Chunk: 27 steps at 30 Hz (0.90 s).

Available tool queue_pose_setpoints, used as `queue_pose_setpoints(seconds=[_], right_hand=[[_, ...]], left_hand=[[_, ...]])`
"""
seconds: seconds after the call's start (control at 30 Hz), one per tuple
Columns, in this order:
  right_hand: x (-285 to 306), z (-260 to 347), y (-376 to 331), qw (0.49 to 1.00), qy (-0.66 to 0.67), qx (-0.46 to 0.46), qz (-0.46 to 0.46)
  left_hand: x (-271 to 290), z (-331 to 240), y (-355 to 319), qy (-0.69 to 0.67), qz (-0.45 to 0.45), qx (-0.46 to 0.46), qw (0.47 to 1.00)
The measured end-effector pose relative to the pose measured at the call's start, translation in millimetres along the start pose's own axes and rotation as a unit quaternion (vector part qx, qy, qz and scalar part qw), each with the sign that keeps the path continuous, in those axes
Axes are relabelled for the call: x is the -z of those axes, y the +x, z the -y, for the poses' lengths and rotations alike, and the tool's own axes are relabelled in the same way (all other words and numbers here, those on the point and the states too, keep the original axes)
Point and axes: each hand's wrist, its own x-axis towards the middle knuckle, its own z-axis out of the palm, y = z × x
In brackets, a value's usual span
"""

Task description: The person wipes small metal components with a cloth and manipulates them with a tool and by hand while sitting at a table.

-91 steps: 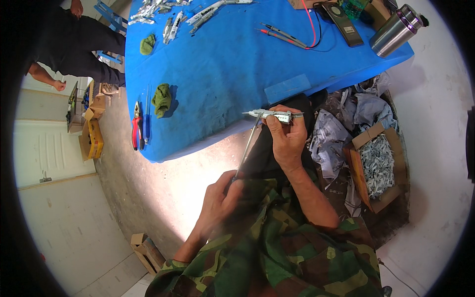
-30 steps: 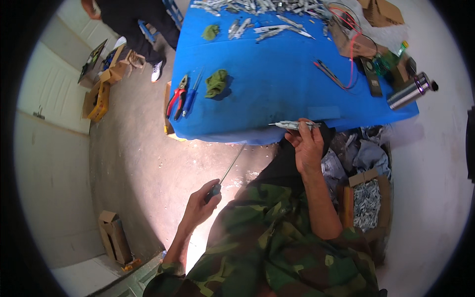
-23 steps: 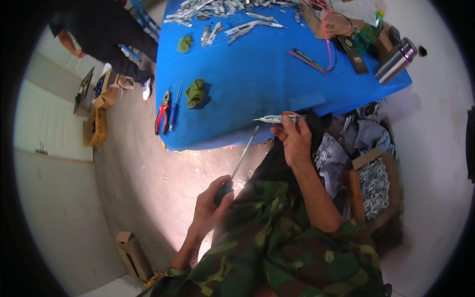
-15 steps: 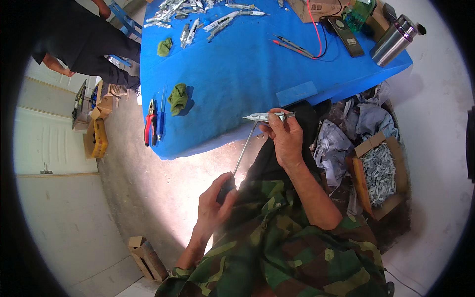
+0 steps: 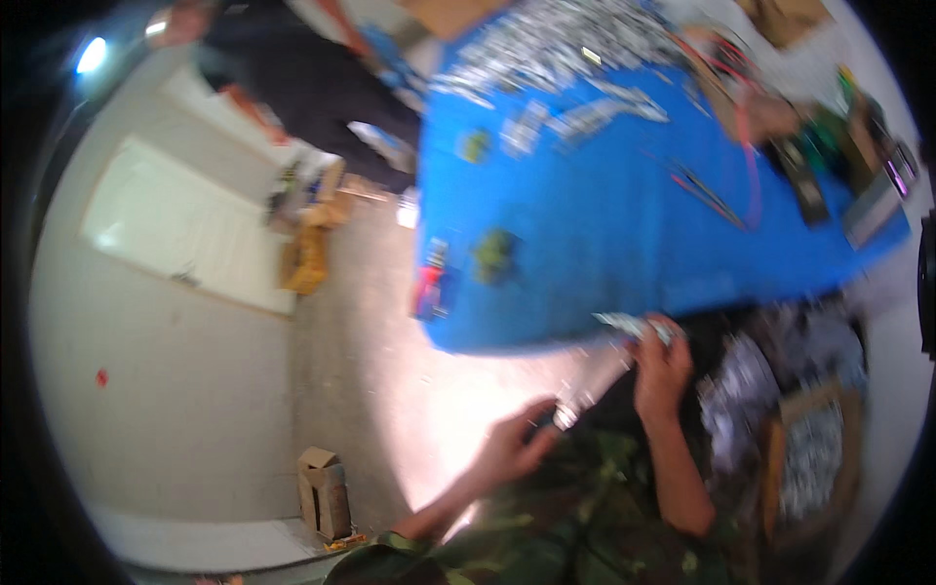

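The whole head view is smeared by motion. My left hand [image 5: 515, 447] is closed round the dark handle of a screwdriver [image 5: 542, 420], whose shaft is a pale blur slanting up to the right. A slim whitish-silver strip [image 5: 620, 321] is pinched in my right hand [image 5: 664, 369], just off the near edge of the blue-covered table [image 5: 585, 263]. I cannot tell whether the screwdriver tip touches the strip. On the table to the left lie red-handled pliers [image 5: 427, 289] and a crumpled green cloth [image 5: 494, 255].
A heap of similar strips [image 5: 556, 49] covers the table's far side. Test probes [image 5: 707, 198], a dark meter [image 5: 801, 180] and a steel flask [image 5: 871, 213] are at right. A carton of strips [image 5: 811, 460] stands low right. A person [image 5: 292, 83] stands far left.
My view has swung, so the table and both hands sit further right and the far heap shows more. Both hands keep their holds on the screwdriver and the strip.
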Motion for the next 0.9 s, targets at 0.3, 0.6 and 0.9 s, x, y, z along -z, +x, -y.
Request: queue_pose_setpoints(seconds=[0.3, 0.6, 0.9], right_hand=[[-3, -1, 2, 0.998, -0.055, -0.023, 0.022], [-2, -1, 5, 0.996, -0.085, -0.009, 0.036], [-12, 1, -7, 0.993, -0.105, 0.034, 0.042]], left_hand=[[24, -38, 8, -0.083, 0.092, 0.147, 0.981], [31, -47, 13, -0.083, 0.094, 0.145, 0.981], [35, -50, 12, -0.122, 0.131, 0.187, 0.966]])
